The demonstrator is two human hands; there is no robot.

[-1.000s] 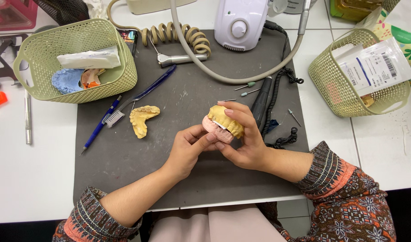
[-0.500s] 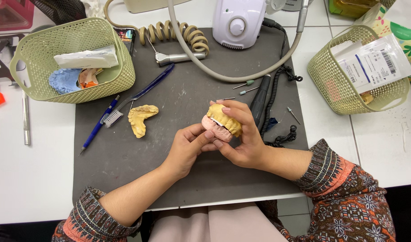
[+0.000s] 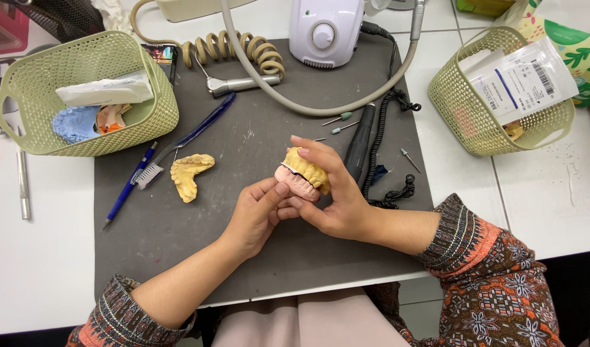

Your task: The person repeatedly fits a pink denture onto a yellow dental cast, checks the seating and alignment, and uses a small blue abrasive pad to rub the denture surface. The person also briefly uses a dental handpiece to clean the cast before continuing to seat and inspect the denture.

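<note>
At the far left a green basket (image 3: 82,96) sat on the white table (image 3: 37,270), holding a blue mould and a white packet. Just right of it, on the grey mat (image 3: 243,148), lay a blue toothbrush (image 3: 179,142) and a yellow dental cast (image 3: 189,173). Over the mat's middle, the left hand (image 3: 256,215) pinched the pink base of a denture model (image 3: 302,175) with thumb and fingertips, while the right hand (image 3: 336,193) cupped it from behind, its grip closed around the yellow upper half. A black handpiece (image 3: 360,138) lay just beyond. Another green basket (image 3: 494,96) stood at the right.
</note>
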